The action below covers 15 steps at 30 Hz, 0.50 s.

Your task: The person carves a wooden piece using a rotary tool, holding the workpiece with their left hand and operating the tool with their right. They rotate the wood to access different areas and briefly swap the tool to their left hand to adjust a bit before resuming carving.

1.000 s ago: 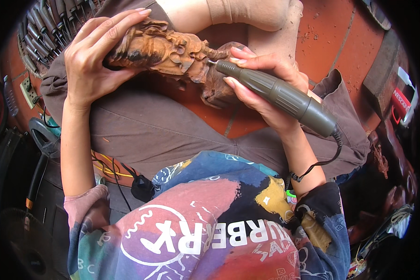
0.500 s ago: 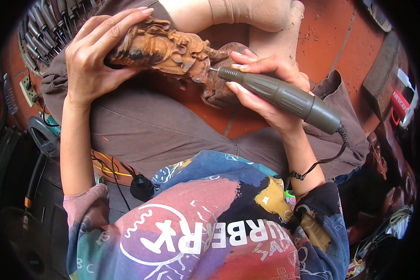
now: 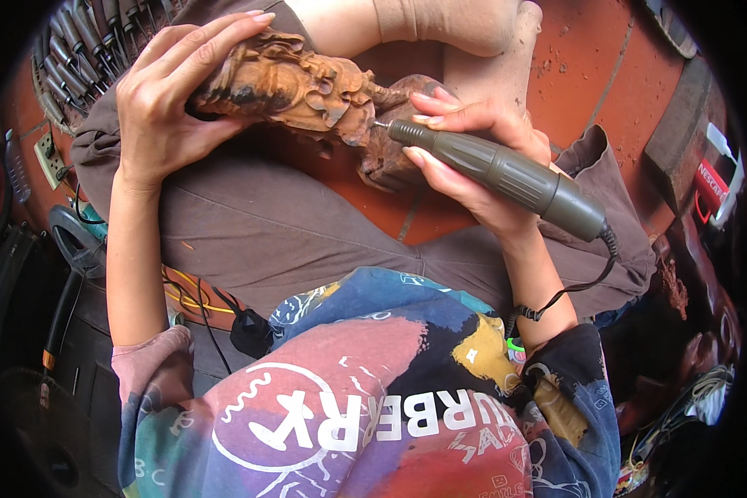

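My left hand (image 3: pixel 174 95) is closed round the left end of a carved wooden figure (image 3: pixel 295 90), brown-orange with dark patches and deep relief. Its fingers lie over the top while the thumb presses from below. In my right hand (image 3: pixel 494 158) is a dark green rotary carving tool (image 3: pixel 506 174), gripped between thumb and fingers. The tool's thin metal bit meets or nearly meets the figure's right end; I cannot tell which. Behind that end a darker, reddish lump of wood (image 3: pixel 390 158) shows, partly hidden by the figure. A coiled black cord (image 3: pixel 614 249) hangs from the tool's back end.
Many-handled chisels (image 3: pixel 70 62) lie bundled at the upper left. A power socket (image 3: pixel 51 159) and a plastic bottle (image 3: pixel 17 170) are at the left edge. At right are a wooden block (image 3: pixel 681 133) and a red packet (image 3: pixel 712 183). Wood chips dot the tiled floor (image 3: pixel 573 58).
Both hands keep their grips. The carved figure and the tool stay almost in place, with only a very slight shift of the tool.
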{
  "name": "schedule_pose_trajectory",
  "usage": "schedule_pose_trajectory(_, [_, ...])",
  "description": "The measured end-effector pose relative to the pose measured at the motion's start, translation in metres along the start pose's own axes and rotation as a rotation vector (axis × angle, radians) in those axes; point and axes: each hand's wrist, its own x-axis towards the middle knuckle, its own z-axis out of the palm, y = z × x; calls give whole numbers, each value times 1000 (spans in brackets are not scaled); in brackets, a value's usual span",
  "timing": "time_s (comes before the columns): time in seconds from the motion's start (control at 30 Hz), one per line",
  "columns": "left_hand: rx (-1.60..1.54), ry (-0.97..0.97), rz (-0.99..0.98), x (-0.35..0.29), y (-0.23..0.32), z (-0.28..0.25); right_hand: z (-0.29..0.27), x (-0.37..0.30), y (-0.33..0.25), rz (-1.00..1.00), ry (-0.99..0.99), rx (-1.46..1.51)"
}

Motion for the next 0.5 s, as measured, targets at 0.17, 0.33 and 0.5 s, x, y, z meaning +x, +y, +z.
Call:
schedule_pose_trajectory(0.17, [9,-1,0,0,1,0,0,1,-2,-10,-5,0])
schedule_pose_trajectory(0.33, [6,-5,-2,1,0,-1,2,2,-3,32,30,21])
schedule_pose_trajectory(0.5, [2,-6,-4,0,0,-1,0,1,-2,-5,12,-18])
